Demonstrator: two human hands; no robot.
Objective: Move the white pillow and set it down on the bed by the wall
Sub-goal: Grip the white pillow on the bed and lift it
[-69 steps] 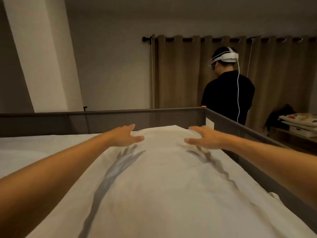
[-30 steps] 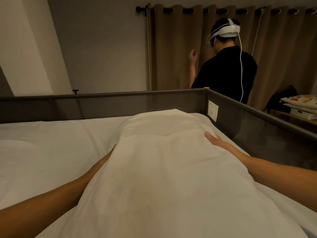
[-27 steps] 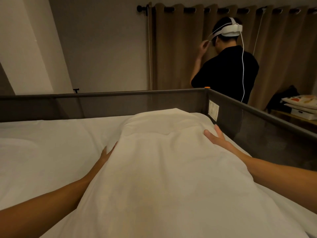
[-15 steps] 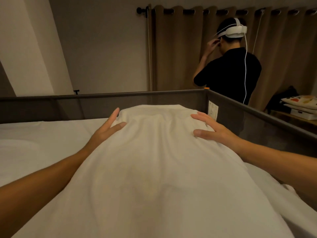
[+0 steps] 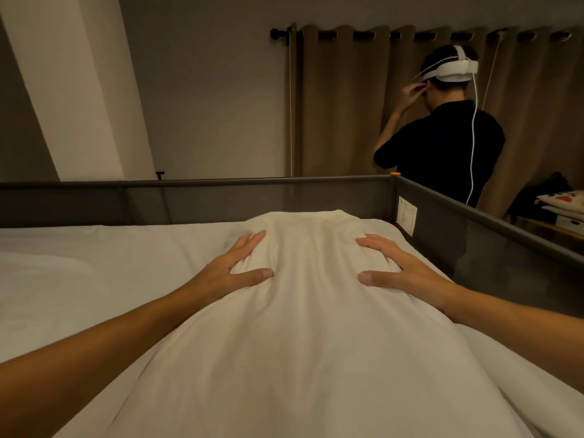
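Observation:
The long white pillow (image 5: 313, 327) lies lengthwise on the white bed (image 5: 94, 273), running from the near edge to the far right corner by the grey rail. My left hand (image 5: 234, 270) grips its left side and my right hand (image 5: 401, 267) grips its right side. Both thumbs lie on top and the fingers press into the sides. The pillow is squeezed narrow between my hands, and its far end bulges just short of the rail.
A dark grey mesh rail (image 5: 221, 197) borders the bed at the far end and along the right. Behind it a person (image 5: 442, 147) in black with a white headset faces brown curtains (image 5: 341, 105). Folded items (image 5: 562, 203) sit at far right.
My hands went from lying flat on the pillow's far end, to its sides lower down, and now grip it higher up and squeeze it. The person behind raised a hand to the headset.

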